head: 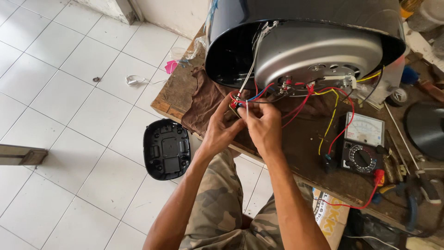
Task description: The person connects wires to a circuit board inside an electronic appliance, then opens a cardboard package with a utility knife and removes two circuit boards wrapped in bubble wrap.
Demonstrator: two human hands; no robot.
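Observation:
A black rice cooker body (231,51) lies on its side on the wooden workbench (178,95), its grey metal inner base (305,51) facing me. Red, blue, yellow and white wires (296,92) trail out of that base. My left hand (222,125) and my right hand (263,125) meet just below the cooker's rim. Together they pinch a small red and black part (236,104) at the ends of the wires. The fingers hide most of that part.
An analog multimeter (363,148) with red and yellow leads lies right of my hands. Pliers and other tools (411,194) sit at the bench's right end. A brown cloth (203,99) lies under the cooker. A black plastic bottom cover (166,149) rests on the white tiled floor.

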